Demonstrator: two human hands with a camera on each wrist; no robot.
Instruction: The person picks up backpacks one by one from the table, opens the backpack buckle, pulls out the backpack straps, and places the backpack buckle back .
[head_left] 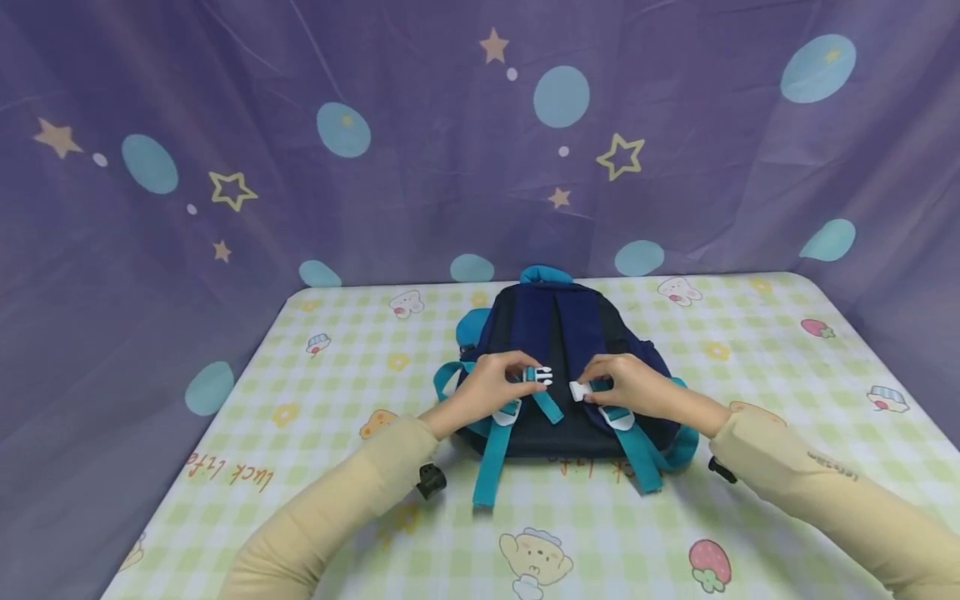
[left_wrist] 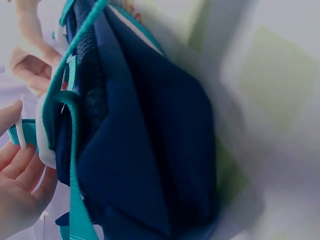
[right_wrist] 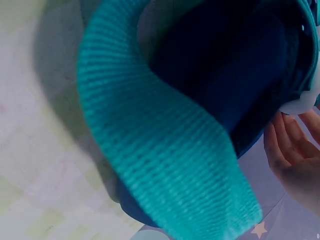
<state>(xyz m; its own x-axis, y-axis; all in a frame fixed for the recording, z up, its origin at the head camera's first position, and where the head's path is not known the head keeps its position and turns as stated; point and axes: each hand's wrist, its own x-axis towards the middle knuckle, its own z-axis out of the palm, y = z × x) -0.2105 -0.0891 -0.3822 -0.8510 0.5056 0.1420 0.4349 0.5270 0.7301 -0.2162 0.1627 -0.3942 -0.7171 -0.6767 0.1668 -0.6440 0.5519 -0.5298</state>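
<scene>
A navy backpack [head_left: 517, 442] with teal straps lies on the table, its shoulder straps facing up. In the head view, my left hand [head_left: 486, 385] pinches the white pronged half of a buckle [head_left: 543, 376], with a teal strap end [head_left: 549, 407] hanging below it. Just to its right, my right hand [head_left: 637, 385] pinches the white socket half [head_left: 577, 391]. A small gap separates the two buckle halves above the middle of the pack. The right wrist view has the right hand [right_wrist: 296, 160] at the pack's edge, behind a wide teal strap [right_wrist: 165, 145].
A checked, printed cloth [head_left: 315, 500] covers the table. White strap adjusters [head_left: 618, 418] sit on both shoulder straps, and loose teal strap tails [head_left: 491, 475] reach toward the front. A purple curtain [head_left: 420, 200] with stars and ovals hangs behind the table.
</scene>
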